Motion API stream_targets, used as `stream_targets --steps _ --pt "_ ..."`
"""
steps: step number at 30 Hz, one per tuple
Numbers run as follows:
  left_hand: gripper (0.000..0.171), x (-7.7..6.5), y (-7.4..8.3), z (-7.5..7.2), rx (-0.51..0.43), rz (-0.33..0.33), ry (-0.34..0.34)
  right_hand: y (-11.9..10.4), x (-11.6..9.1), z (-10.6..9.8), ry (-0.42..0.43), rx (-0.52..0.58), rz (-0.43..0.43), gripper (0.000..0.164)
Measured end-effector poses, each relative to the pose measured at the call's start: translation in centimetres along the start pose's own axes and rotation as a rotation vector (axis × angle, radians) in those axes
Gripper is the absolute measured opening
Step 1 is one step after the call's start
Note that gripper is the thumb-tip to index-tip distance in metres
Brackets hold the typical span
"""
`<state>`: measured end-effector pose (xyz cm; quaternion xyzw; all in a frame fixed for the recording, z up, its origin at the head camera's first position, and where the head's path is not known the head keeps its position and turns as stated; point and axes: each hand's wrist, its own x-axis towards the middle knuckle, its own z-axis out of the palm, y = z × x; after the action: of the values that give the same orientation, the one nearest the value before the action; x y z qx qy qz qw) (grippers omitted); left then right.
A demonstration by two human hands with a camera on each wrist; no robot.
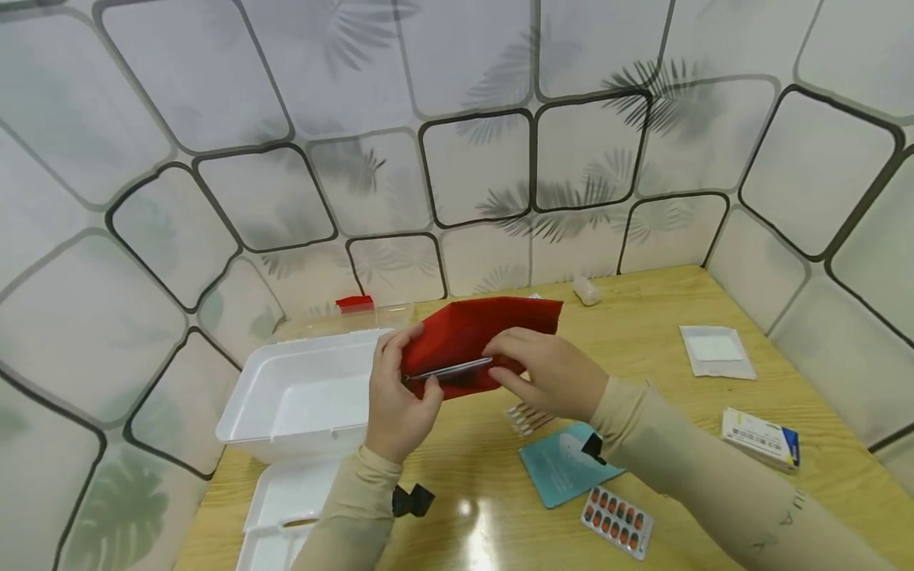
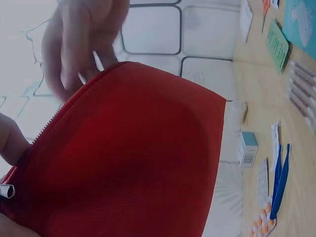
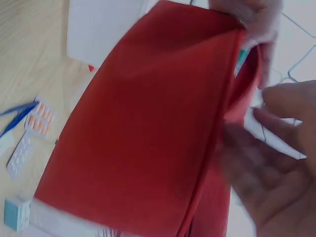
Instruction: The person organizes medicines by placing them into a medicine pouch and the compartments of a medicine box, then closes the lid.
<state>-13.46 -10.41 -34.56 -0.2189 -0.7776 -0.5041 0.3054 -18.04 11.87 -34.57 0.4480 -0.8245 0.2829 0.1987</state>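
A red zip pouch [image 1: 493,321] is held up over the table, its mouth apart. My left hand [image 1: 403,396] grips the pouch's left end, thumb on the near side; a metal zip pull [image 2: 7,191] shows beside it. My right hand [image 1: 550,373] is at the mouth, with its fingers reaching into the gap and the thumb apart from them. These fingers are blurred in the right wrist view, and their tips are partly hidden by the pouch. A pale flat edge [image 1: 457,369] shows within the mouth, and a teal-green bit [image 3: 242,59] in the right wrist view.
To the left stands a white plastic box [image 1: 232,420], a white tray [image 1: 286,492] before it. Around my right arm lie a teal packet [image 1: 564,468], a capsule blister pack [image 1: 617,519], cotton swabs [image 1: 527,419], a small carton [image 1: 760,438] and a white square packet [image 1: 717,349]. Blue tweezers [image 2: 281,187] lie farther back.
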Motion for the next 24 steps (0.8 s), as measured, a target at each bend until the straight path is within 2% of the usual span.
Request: stream_targets --steps 2,4,6,8,11,13,15,19,24 --pt "0.062 0.2 0.6 -0.6 0.005 -0.015 0.022 0.7 -0.7 -1.0 0.11 0.029 -0.042 0.014" --pt "0.062 0.3 0.6 -1.1 0.012 -0.036 0.042 2.2 -1.7 -2.1 0.21 0.044 -0.002 0.01" --pt "0.062 0.5 0.5 -1.6 -0.003 -0.055 0.063 4.3 -3.1 -3.4 0.261 0.037 0.135 0.007" --pt "0.062 0.7 0.3 -2.1 -0.017 -0.062 0.088 7.0 -4.7 -4.6 0.259 -0.007 0.339 0.008" --pt "0.062 0.9 -0.1 -2.6 -0.03 -0.075 0.118 11.3 -7.8 -6.2 0.151 -0.097 0.643 0.019" --pt "0.061 0.9 -0.3 -2.8 -0.028 -0.081 0.128 14.0 -10.2 -6.9 0.065 -0.134 0.796 0.029" --pt "0.06 0.9 -0.5 -2.9 -0.024 -0.082 0.133 16.3 -12.6 -7.4 -0.018 -0.152 0.912 0.038" --pt "0.058 0.9 -0.7 -3.0 -0.01 -0.068 0.15 19.2 -16.5 -8.1 -0.207 -0.18 1.069 0.054" --pt "0.057 1.0 -0.9 -3.1 -0.008 -0.067 0.167 20.7 -18.8 -8.4 -0.448 -0.212 1.175 0.071"
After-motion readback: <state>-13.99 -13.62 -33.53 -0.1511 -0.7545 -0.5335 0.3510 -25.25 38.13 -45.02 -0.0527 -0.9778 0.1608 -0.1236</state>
